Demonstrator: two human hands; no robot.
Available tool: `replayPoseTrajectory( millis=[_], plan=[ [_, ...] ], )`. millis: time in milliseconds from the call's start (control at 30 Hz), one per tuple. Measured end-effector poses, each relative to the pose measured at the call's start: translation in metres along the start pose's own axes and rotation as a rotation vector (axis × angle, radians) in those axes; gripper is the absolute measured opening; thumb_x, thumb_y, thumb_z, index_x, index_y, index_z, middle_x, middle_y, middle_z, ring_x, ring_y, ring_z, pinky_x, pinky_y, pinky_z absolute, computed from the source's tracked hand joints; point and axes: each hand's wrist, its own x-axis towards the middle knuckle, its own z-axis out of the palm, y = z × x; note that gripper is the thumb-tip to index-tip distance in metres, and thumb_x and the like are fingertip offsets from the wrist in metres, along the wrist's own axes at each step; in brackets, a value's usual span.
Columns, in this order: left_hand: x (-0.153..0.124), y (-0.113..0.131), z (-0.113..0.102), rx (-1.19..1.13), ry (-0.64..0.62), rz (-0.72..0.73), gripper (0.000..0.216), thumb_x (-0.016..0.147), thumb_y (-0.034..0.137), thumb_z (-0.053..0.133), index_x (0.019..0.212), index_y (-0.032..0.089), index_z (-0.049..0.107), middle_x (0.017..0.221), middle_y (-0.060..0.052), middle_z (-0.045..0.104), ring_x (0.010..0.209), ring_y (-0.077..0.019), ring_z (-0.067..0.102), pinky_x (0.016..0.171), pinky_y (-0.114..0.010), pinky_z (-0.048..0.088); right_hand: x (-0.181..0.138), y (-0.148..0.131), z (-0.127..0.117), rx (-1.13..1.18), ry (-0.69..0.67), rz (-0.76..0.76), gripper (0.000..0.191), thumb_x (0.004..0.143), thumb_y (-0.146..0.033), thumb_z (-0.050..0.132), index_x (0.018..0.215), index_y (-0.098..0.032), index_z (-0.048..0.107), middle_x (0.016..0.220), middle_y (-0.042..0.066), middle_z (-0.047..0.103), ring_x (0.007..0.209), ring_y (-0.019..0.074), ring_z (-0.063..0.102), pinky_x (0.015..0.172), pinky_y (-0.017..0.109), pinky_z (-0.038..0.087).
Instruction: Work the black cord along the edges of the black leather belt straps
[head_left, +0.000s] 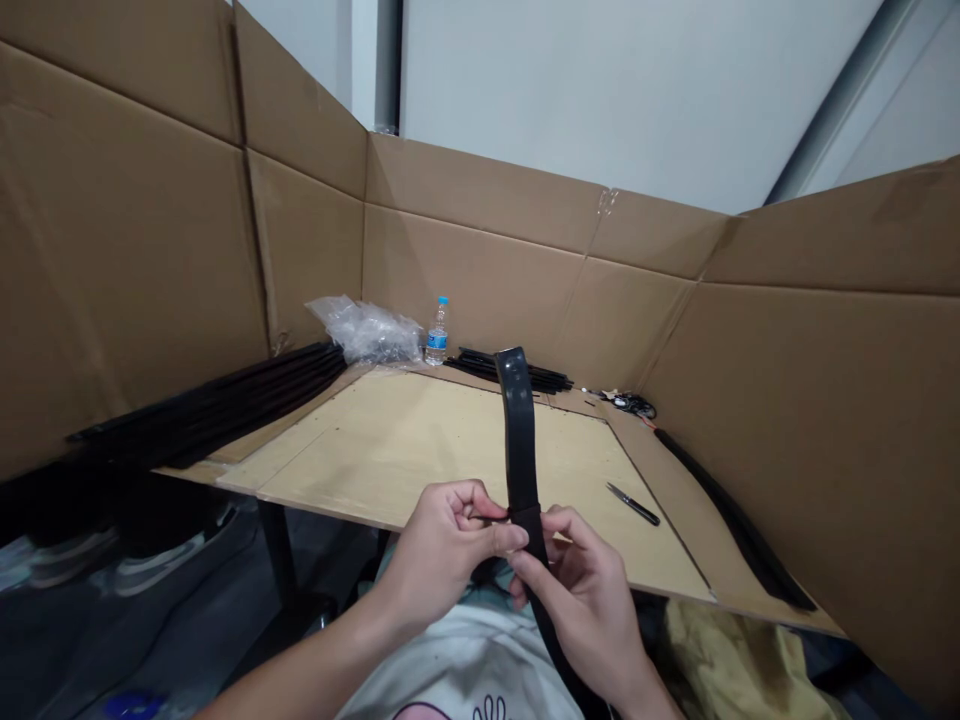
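A black flat strap (519,430) stands up from between my hands, its rounded end leaning over the wooden board (420,440). My left hand (446,545) pinches the strap from the left with thumb and fingers curled. From the right, my right hand (581,590) wraps its fingers round the strap's lower part, which runs down past my wrist toward my lap. Both hands hover at the near edge of the board.
A small black cutter (634,504) lies on the board to the right. Bundles of black strips (225,400) lie at the left and back (517,372). A water bottle (438,331) and clear plastic bag (367,328) stand at the back. Cardboard walls (810,400) surround the table.
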Motion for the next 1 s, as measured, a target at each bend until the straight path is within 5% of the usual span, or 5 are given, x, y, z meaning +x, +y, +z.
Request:
replayPoseTrajectory(
  millis=[167,467,667,833,1000],
  plan=[
    [-0.001,0.003,-0.001,0.013,-0.038,0.021,0.039,0.056,0.025,0.083,0.062,0.017,0.045,0.048,0.003,0.063,0.043,-0.0142,0.061,0.047,-0.024,0.048,0.002,0.001,-0.002,0.009,0.009,-0.037,0.026,0.081,-0.029,0.069,0.079,-0.021,0.044,0.063,-0.006,0.05,0.051,0.0086,0.052,0.048,0.019,0.043],
    [0.01,0.0,-0.01,0.111,0.075,0.072,0.038,0.057,0.027,0.082,0.059,0.016,0.046,0.055,0.002,0.062,0.052,-0.0123,0.059,0.053,-0.022,0.044,0.011,0.002,-0.012,0.225,-0.177,-0.017,0.019,0.087,-0.034,0.062,0.098,-0.02,0.058,0.083,0.005,0.067,0.068,0.0128,0.057,0.063,0.026,0.047],
    [0.01,-0.006,-0.008,0.163,0.164,0.077,0.041,0.039,0.018,0.088,0.06,0.015,0.052,0.043,0.012,0.039,0.038,-0.0032,0.034,0.039,-0.016,0.03,0.017,0.011,-0.011,0.293,-0.164,0.03,0.043,0.074,-0.027,0.076,0.113,-0.02,0.06,0.083,0.002,0.064,0.068,0.0115,0.058,0.06,0.023,0.051],
    [0.008,-0.006,-0.004,0.151,0.105,0.072,0.036,0.046,0.023,0.086,0.061,0.014,0.055,0.05,0.005,0.052,0.047,-0.0096,0.05,0.044,-0.02,0.04,0.017,0.009,-0.007,0.299,-0.136,0.061,0.027,0.067,-0.025,0.08,0.081,-0.018,0.058,0.076,-0.001,0.059,0.057,0.0088,0.055,0.045,0.019,0.053],
    [0.007,-0.006,-0.003,0.084,0.092,0.025,0.04,0.048,0.021,0.086,0.06,0.015,0.048,0.054,0.005,0.058,0.047,-0.0087,0.054,0.047,-0.02,0.042,0.015,0.005,-0.006,0.297,-0.117,0.151,0.044,0.067,-0.028,0.081,0.075,-0.022,0.038,0.062,-0.007,0.056,0.042,0.0082,0.056,0.038,0.021,0.053]
  ],
)
